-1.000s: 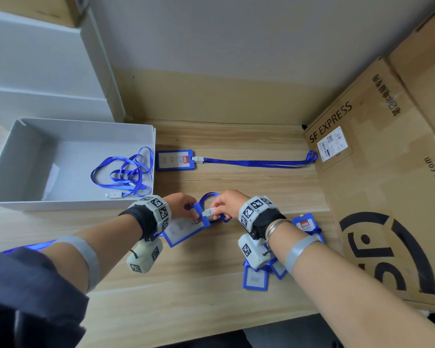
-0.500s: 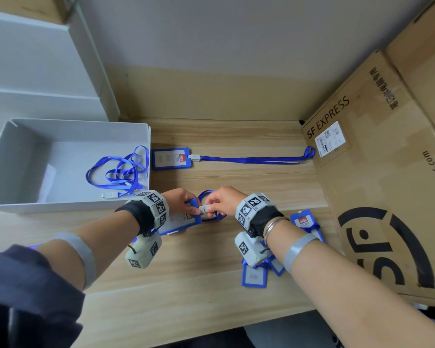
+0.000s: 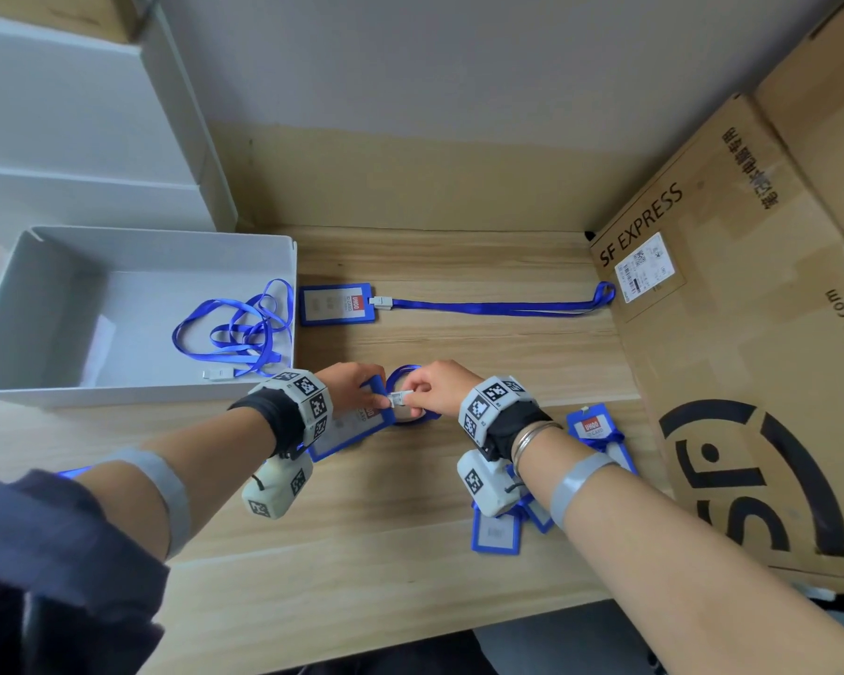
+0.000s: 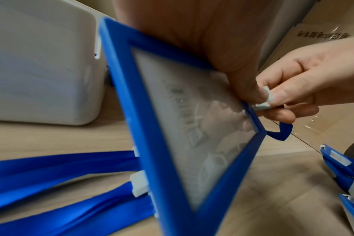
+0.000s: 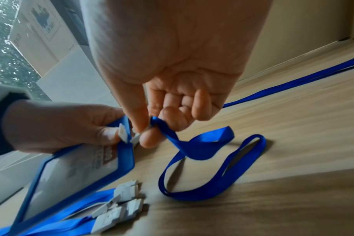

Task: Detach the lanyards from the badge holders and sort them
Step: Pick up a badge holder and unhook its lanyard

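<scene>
My left hand (image 3: 356, 384) grips the top edge of a blue badge holder (image 3: 347, 431) (image 4: 192, 135) (image 5: 75, 167), tilted up off the table. My right hand (image 3: 432, 389) (image 5: 144, 132) pinches the white clip (image 3: 400, 398) (image 4: 263, 102) at the holder's top, with its blue lanyard (image 3: 405, 377) (image 5: 208, 159) looping onto the wood behind. Another badge holder (image 3: 337, 304) with a straight lanyard (image 3: 498, 308) lies farther back. Detached lanyards (image 3: 235, 333) lie in the grey tray (image 3: 118, 392).
Several blue badge holders (image 3: 495, 533) lie heaped under my right forearm, one (image 3: 590, 426) beside the wrist. Large cardboard boxes (image 3: 751, 333) close off the right side. Grey shelving (image 3: 69, 138) stands at back left. More lanyards and clips (image 5: 115, 206) lie near my hands.
Both hands stay together at the clip; they have barely shifted, and the holder remains tilted in my left hand.
</scene>
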